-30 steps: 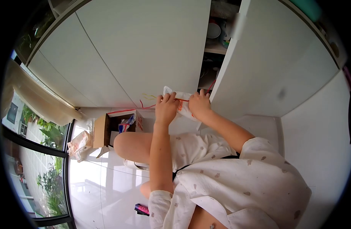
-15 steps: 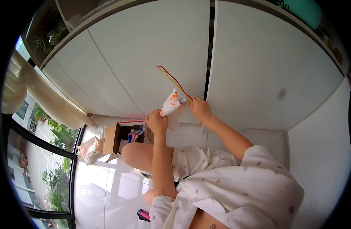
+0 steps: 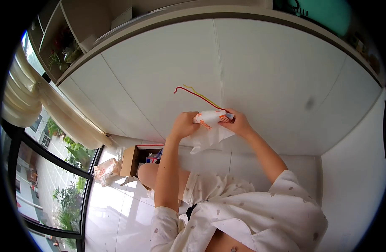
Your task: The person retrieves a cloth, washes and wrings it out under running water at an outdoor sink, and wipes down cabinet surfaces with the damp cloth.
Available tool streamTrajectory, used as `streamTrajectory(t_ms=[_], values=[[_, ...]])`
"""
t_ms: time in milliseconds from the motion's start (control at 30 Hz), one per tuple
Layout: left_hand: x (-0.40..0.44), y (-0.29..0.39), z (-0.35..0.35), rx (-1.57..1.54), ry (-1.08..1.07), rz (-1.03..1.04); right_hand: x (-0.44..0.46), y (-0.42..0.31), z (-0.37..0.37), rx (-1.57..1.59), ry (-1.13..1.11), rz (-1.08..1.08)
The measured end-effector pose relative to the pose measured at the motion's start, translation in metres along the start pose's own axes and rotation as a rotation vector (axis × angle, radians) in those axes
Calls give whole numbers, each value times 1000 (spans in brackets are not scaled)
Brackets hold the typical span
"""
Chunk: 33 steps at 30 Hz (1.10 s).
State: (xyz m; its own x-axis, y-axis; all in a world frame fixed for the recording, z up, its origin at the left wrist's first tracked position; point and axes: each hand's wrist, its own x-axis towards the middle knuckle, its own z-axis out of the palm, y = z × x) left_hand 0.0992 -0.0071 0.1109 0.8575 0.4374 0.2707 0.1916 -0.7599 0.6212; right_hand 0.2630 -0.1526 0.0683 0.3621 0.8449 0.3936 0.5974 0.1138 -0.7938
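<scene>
A white plastic bag with orange print (image 3: 209, 119) is stretched between my two hands, its lower part hanging loose. My left hand (image 3: 185, 124) is closed round the bag's left end. At its right end my right hand (image 3: 238, 123) pinches the bag, with the fingers closed. Red and yellow wires or cords (image 3: 200, 96) rise from beside my right hand and run up to the left in front of the white cabinet doors. What the bag holds inside is hidden.
White cabinet doors (image 3: 167, 67) stand shut ahead. An open cardboard box (image 3: 129, 161) with packets inside is on the floor at the left, beside an orange-printed bag (image 3: 107, 171). Beyond are a curtain (image 3: 58, 109) and a glass door. A shelf with plants is at upper left.
The cabinet door on the right has swung shut. My hands have come together at the bag, which now spreads out between them. The wires have moved with my right hand.
</scene>
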Motion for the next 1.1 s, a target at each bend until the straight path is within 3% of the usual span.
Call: streamTrajectory(t_ms=[33, 100, 167, 233, 333, 433, 633, 700, 800, 1000, 1100], values=[[12, 8, -5, 5, 6, 8, 3, 2, -9, 147, 78, 70], [39, 27, -17, -122, 49, 341, 5, -11, -28, 373, 273, 206], [64, 62, -33, 27, 415, 562, 4, -12, -45, 415, 385, 228], [91, 90, -50, 241, 783, 594, 1, -10, -59, 461, 494, 248], [128, 117, -73, 355, 935, 623, -11, 3, -67, 487, 627, 134], [145, 129, -81, 611, 936, 597, -15, 16, -69, 588, 553, 146], [138, 141, -87, 534, 856, 530, -22, 35, -52, 827, 611, 168], [127, 150, -91, 490, 843, 550, -21, 61, -37, 846, 625, 45], [96, 147, -94, 540, 918, 617, -29, 42, -11, 1034, 535, 184], [-19, 145, -120, 468, 990, 483, -37, 49, 64, 1012, -92, 372], [-61, 136, -118, 354, 1121, 411, -40, 12, 98, 1079, -285, 461]])
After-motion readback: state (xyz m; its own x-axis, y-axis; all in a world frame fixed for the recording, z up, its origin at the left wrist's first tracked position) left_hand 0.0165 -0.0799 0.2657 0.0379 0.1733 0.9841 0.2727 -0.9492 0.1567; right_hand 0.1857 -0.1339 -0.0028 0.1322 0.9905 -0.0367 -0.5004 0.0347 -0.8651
